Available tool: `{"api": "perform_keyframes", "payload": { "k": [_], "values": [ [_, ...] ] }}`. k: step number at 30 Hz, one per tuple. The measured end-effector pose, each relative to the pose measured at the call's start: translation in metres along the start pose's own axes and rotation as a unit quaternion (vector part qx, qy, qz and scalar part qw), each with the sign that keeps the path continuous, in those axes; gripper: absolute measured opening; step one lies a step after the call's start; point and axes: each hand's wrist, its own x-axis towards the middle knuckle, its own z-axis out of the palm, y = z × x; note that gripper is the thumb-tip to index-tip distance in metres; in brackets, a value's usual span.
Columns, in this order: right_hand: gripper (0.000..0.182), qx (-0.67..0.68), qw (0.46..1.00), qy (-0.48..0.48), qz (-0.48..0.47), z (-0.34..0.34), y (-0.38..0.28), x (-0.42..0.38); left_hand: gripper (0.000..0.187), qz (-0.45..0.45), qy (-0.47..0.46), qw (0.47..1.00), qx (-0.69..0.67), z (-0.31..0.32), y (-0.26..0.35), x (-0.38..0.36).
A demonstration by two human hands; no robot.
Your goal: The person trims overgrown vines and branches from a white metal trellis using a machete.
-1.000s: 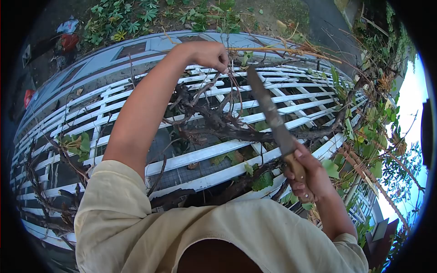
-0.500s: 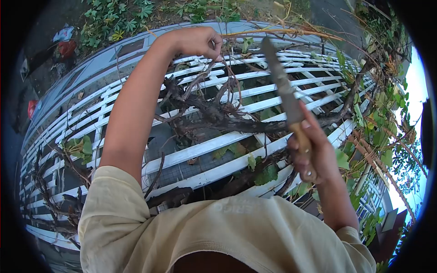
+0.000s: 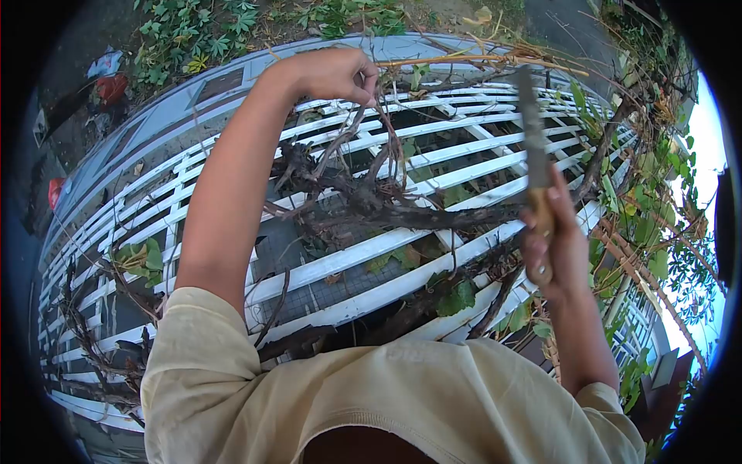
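Note:
My right hand (image 3: 558, 246) is wrapped round the wooden handle of a knife (image 3: 535, 147). Its long blade points away from me, almost upright in the view and smeared by motion. My left hand (image 3: 348, 75) is bent over at the far side of the lattice, thumb and fingers pinched on a thin vine stem (image 3: 384, 116). Below it a thick, dark, gnarled vine branch (image 3: 363, 197) lies across the white slats (image 3: 332, 267). The blade is apart from my left hand, to its right.
A long yellowish cane (image 3: 479, 59) stretches right from near my left hand. Leafy vines (image 3: 641, 193) crowd the right side. More dry, dark branches (image 3: 89, 344) lie at the lower left. Green plants (image 3: 193, 35) grow on the ground beyond the lattice.
My right hand has swung the knife to the right and slightly away from me, and the blade has turned more upright. My left hand stays almost in place, still pinching the stem.

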Motion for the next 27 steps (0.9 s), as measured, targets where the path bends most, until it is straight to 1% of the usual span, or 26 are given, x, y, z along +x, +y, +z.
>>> {"api": "perform_keyframes", "payload": {
  "k": [1, 3, 4, 5, 6, 7, 8, 10, 11, 13, 14, 15, 16, 17, 18, 19, 20, 21, 23, 24, 26, 27],
  "values": [
    [0.061, 0.035, 0.998, -0.018, -0.041, -0.015, 0.003, 0.012, 0.02, -0.011, 0.003, 1.0, -0.009, 0.001, 0.0, -0.003],
    [0.056, 0.026, 0.999, 0.031, -0.018, 0.001, 0.023, 0.01, 0.02, -0.016, 0.007, 1.0, -0.006, -0.003, 0.005, -0.003],
    [0.052, -0.032, 0.998, -0.02, 0.053, 0.005, 0.047, 0.003, 0.02, -0.02, 0.006, 1.0, -0.004, -0.002, 0.009, -0.003],
    [0.053, -0.05, 0.984, -0.06, 0.159, 0.017, 0.053, -0.006, 0.02, -0.018, 0.008, 1.0, -0.002, -0.002, 0.012, 0.002],
    [0.053, -0.077, 0.956, -0.106, 0.261, 0.029, 0.059, -0.014, 0.021, 0.001, -0.003, 1.0, 0.014, 0.0, 0.014, 0.008],
    [0.054, -0.013, 0.946, -0.1, 0.308, 0.04, 0.059, -0.02, 0.021, 0.02, -0.014, 0.999, 0.024, 0.004, 0.015, 0.012],
    [0.054, -0.014, 0.946, -0.099, 0.309, 0.037, 0.056, -0.016, 0.022, 0.027, 0.007, 0.999, 0.032, 0.0, 0.013, 0.014],
    [0.056, -0.02, 0.96, -0.114, 0.255, 0.018, 0.04, 0.001, 0.022, 0.026, 0.002, 1.0, 0.011, -0.004, 0.013, 0.011],
    [0.056, -0.02, 0.96, -0.115, 0.254, 0.007, 0.031, 0.008, 0.023, 0.025, -0.004, 1.0, -0.006, -0.006, 0.014, 0.01],
    [0.058, 0.056, 0.993, -0.055, 0.088, -0.013, 0.016, 0.025, 0.024, 0.018, 0.003, 1.0, -0.02, 0.001, 0.013, 0.007],
    [0.057, 0.067, 0.997, -0.036, 0.029, -0.016, 0.007, 0.025, 0.024, 0.014, 0.007, 1.0, -0.008, 0.003, 0.017, 0.005],
    [0.057, 0.067, 0.997, -0.039, 0.028, -0.011, 0.02, 0.021, 0.025, 0.013, 0.015, 1.0, 0.008, 0.0, 0.024, 0.004],
    [0.058, -0.016, 0.994, -0.027, 0.107, -0.003, 0.045, 0.006, 0.025, 0.012, 0.017, 1.0, -0.002, 0.001, 0.03, 0.006],
    [0.058, -0.035, 0.981, -0.033, 0.187, 0.013, 0.058, -0.009, 0.025, 0.015, 0.016, 1.0, -0.001, 0.003, 0.035, 0.012],
    [0.059, -0.055, 0.962, -0.042, 0.265, 0.029, 0.071, -0.025, 0.025, 0.071, 0.005, 0.997, 0.026, 0.006, 0.04, 0.021],
    [0.06, -0.015, 0.937, -0.073, 0.343, 0.045, 0.066, -0.038, 0.025, 0.124, -0.003, 0.991, 0.051, 0.007, 0.056, 0.024],
    [0.062, -0.039, 0.938, -0.068, 0.337, 0.044, 0.058, -0.031, 0.023, 0.115, 0.033, 0.985, 0.128, 0.011, 0.073, 0.027],
    [0.062, -0.043, 0.937, -0.068, 0.339, 0.033, 0.054, -0.022, 0.023, 0.111, 0.035, 0.985, 0.125, 0.008, 0.082, 0.03],
    [0.06, 0.04, 0.952, -0.088, 0.289, 0.002, 0.05, -0.009, 0.021, 0.1, 0.026, 0.983, 0.15, 0.006, 0.095, 0.036],
    [0.058, 0.048, 0.974, -0.058, 0.213, -0.007, 0.045, -0.009, 0.02, 0.131, 0.022, 0.977, 0.167, 0.009, 0.09, 0.042],
    [0.056, 0.1, 0.994, 0.021, 0.049, -0.033, 0.028, 0.003, 0.02, 0.118, 0.023, 0.978, 0.17, 0.017, 0.094, 0.037],
    [0.053, 0.126, 0.992, 0.008, -0.017, -0.042, 0.021, 0.007, 0.019, 0.113, 0.025, 0.978, 0.173, 0.018, 0.098, 0.035]
  ]
}}
